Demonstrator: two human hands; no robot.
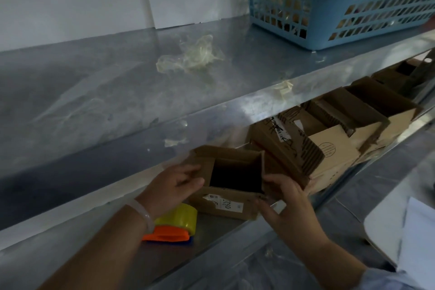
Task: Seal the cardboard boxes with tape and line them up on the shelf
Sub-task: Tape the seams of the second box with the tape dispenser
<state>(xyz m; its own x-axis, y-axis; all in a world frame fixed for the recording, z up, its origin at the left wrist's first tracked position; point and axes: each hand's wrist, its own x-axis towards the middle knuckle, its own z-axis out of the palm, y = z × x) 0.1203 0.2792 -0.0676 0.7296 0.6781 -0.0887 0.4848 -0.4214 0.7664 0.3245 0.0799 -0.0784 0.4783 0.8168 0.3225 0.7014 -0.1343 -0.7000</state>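
- Cardboard filled the middle of my head feed: the open box point(226, 205) sat on the lower shelf point(211, 231), flaps up and unsealed, its inside dark.
- The left hand point(175, 186) gripped the open box's left flap, fingers spread over the outer face and thumb toward the opening.
- The right hand point(287, 198) clasped the box's right flap, fingers curled over its edge.
- I saw a yellow tape roll point(181, 218) on an orange dispenser point(164, 236) just left of the open box and nearer to me, partly behind the left wrist, which wore a pale bracelet point(141, 214).
- Other boxes point(336, 146), also with flaps raised, crowded against the open box's right side and ran on away from it.
- Above the open box lay the upper shelf point(94, 92), with a crumpled wad of tape point(190, 56) on it.
- A blue basket point(329, 7) stood above and well to the right of the open box.
- A white sheet point(412, 242) showed right of the box, nearer to me.
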